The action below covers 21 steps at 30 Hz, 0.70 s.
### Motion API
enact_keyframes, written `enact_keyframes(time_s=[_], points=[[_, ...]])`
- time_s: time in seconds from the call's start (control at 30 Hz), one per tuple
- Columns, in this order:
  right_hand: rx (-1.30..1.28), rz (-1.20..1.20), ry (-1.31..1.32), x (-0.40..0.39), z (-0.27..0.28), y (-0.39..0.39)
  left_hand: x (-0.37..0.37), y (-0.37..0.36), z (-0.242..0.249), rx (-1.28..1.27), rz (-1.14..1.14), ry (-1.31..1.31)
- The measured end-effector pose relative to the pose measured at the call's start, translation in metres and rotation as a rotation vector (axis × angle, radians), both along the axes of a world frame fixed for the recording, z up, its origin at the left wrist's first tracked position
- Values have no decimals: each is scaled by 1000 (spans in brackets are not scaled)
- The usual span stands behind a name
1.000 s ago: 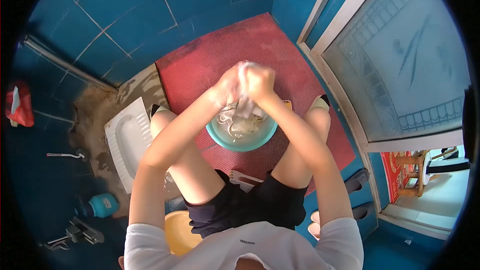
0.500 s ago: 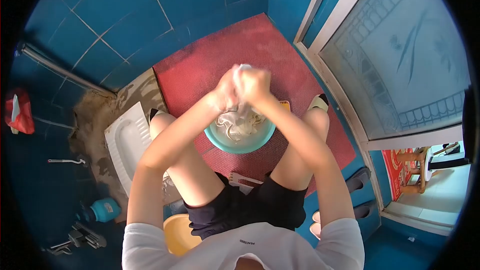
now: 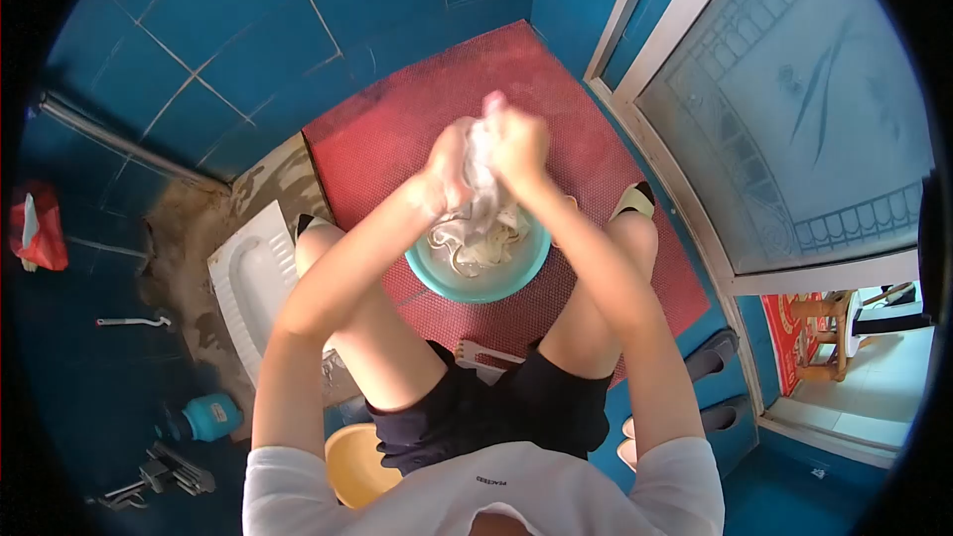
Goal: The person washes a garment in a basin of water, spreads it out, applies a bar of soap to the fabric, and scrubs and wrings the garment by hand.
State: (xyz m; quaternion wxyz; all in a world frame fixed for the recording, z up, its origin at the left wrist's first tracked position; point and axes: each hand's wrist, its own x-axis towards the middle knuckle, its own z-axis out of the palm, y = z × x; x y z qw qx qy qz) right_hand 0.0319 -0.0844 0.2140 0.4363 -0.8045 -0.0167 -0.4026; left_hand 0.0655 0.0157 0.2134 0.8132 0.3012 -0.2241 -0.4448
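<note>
A soapy white cloth (image 3: pixel 480 154) stretches up from a turquoise basin (image 3: pixel 479 290). My left hand (image 3: pixel 452 161) grips the cloth on its left side, fingers wrapped round it. Just to the right and slightly higher, my right hand (image 3: pixel 518 146) is closed on the same cloth, blurred by motion. Pale wet fabric with a cord-like strip lies in the basin beneath both hands. The far side of the basin is hidden behind the cloth and forearms.
The basin stands on a red mat (image 3: pixel 397 129). A squat toilet (image 3: pixel 260 278) is at the left, a yellow basin (image 3: pixel 359 467) by my left leg. Dark shoes (image 3: pixel 713 355) lie at the right beside the door frame. A blue bottle (image 3: pixel 210 418) stands lower left.
Both hands have shifted apart a little, and my right hand is higher. More of the white cloth shows between them.
</note>
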Motion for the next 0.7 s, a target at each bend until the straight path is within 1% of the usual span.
enact_keyframes(time_s=[0.03,0.07,0.1,0.17,0.2,0.23,0.27,0.3,0.37,0.4,0.43,0.47,0.5,0.53,0.57,0.6,0.63,0.7], points=[[308,-39,278,5,7,-13,-20,-3,32,322,201,497],[538,73,225,6,12,-15,-17,2,29,212,86,440],[767,185,174,5,14,-16,-19,6,43,219,87,439],[795,230,200,-2,18,-19,-22,9,67,248,208,424],[853,276,200,-5,21,-22,-11,20,62,189,129,414],[915,322,202,-7,24,-24,-10,25,64,195,138,400],[905,334,286,-7,27,-28,-9,29,66,207,166,414],[906,337,294,-7,28,-27,-9,32,67,224,193,427],[924,340,419,-8,34,-23,-14,32,71,240,196,451],[928,340,418,-11,40,-21,-14,31,73,251,193,466],[978,432,609,-15,47,-18,-13,33,74,253,194,465],[1022,524,804,-19,52,-17,-12,37,74,256,182,398],[1022,526,805,-19,47,-20,-11,39,75,256,172,331],[837,677,836,-19,38,-26,-11,41,77,256,174,332],[647,822,859,-19,38,-27,-12,42,81,307,225,310],[565,822,872,-22,40,-26,-12,44,85,358,276,286],[565,826,870,-22,38,-25,-13,45,88,359,279,285],[652,769,741,-24,40,-21,-14,47,93,392,380,190]])
